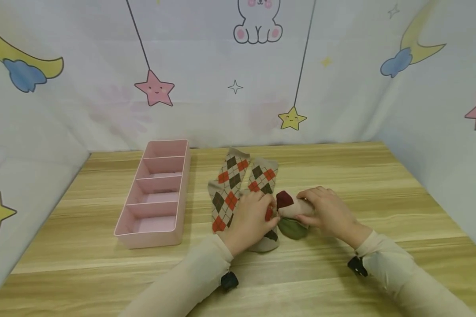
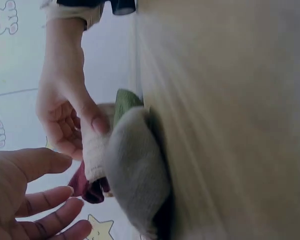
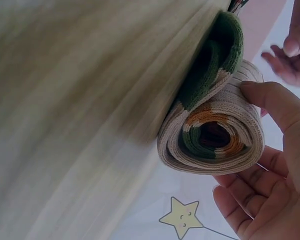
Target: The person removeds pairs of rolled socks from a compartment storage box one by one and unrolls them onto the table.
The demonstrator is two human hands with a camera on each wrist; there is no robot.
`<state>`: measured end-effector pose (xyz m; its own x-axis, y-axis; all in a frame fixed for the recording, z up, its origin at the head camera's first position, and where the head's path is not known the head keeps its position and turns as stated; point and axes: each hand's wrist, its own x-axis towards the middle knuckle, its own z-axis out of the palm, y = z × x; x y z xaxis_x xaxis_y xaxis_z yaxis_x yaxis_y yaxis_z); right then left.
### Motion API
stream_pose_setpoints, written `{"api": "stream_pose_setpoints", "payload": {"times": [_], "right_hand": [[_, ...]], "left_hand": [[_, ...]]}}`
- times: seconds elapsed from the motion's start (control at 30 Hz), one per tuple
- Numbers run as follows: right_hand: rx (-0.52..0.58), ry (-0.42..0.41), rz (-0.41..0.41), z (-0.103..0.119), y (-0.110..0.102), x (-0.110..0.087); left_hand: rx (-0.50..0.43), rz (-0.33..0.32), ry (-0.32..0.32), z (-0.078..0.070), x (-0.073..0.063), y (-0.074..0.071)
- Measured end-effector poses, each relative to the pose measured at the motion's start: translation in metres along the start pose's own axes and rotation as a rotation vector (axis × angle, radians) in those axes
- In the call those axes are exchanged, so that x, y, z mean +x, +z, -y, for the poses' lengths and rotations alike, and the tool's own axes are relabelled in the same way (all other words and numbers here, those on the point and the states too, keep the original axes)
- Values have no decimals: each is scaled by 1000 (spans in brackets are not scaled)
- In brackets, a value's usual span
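Observation:
A cream sock roll (image 1: 301, 208) with green, orange and dark red patches is held in my right hand (image 1: 333, 215), thumb on one side and fingers on the other. In the right wrist view the coiled end of the roll (image 3: 215, 135) faces the camera, with a green flap hanging out toward the table. My left hand (image 1: 254, 218) hovers just left of the roll, its fingers (image 2: 50, 200) parted and loosely bent, nothing gripped. Beneath and behind that hand lie beige argyle socks (image 1: 224, 200) with red and dark diamonds; the hand hides part of them.
To the left stands a pink box (image 1: 182, 198) with several compartments in a row. A wooden table (image 1: 381, 193) carries everything. A patterned cloth (image 1: 206, 101) with stars and moons hangs at the back and sides.

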<state>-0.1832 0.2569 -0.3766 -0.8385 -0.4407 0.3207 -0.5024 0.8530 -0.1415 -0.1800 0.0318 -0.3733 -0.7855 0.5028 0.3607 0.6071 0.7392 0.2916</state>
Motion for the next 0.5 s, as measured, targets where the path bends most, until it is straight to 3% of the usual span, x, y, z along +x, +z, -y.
{"api": "stream_pose_setpoints", "payload": {"times": [0.2,0.5], "right_hand": [[18,27,33,1,-1,-2],[52,30,45,5,-1,-3]], "left_hand": [[-14,85,-18,-7,-11,3],[33,107,68,-7,-23,17]]}}
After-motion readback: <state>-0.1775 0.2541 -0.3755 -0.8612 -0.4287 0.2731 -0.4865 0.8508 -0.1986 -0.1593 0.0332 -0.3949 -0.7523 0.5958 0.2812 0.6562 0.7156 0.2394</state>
